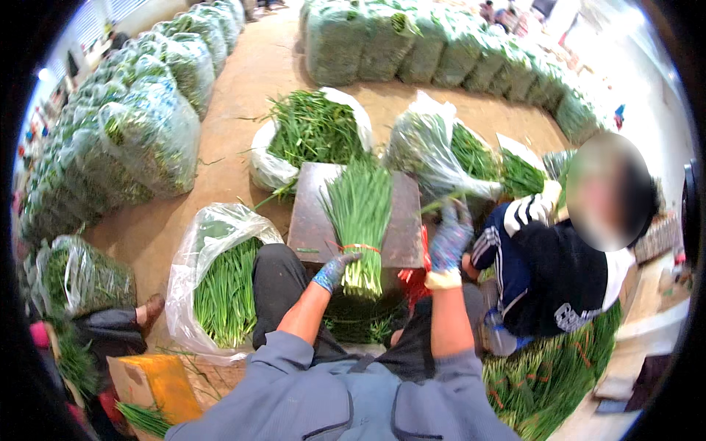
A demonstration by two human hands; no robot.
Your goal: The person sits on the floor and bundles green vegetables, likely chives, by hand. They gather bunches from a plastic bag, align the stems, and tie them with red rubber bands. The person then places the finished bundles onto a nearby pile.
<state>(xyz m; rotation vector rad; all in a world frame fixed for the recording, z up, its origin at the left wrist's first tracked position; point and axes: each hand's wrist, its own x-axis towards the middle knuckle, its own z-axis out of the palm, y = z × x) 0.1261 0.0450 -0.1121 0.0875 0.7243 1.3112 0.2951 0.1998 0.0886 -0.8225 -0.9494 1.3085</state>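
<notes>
A bunch of long green leafy stalks (361, 204) lies on a dark board (309, 220) before me, its pale ends towards me and a red tie (361, 248) around it near those ends. My left hand (333, 272), in a patterned glove, rests at the left side of the bunch by the tie, fingers over the stalks. My right hand (451, 234), gloved too and blurred, is raised right of the board; a loose green blade (438, 203) is at its fingertips, and whether it is gripped is unclear. Red ties (415, 278) hang at the board's right edge.
Left of my knee stands an open plastic bag of stalks (223, 297). Beyond the board are a white bag of loose greens (314, 129) and a clear bag (422, 143). A co-worker (557, 270) sits close at right, above tied bunches (551, 369). A cardboard box (157, 386) stands lower left.
</notes>
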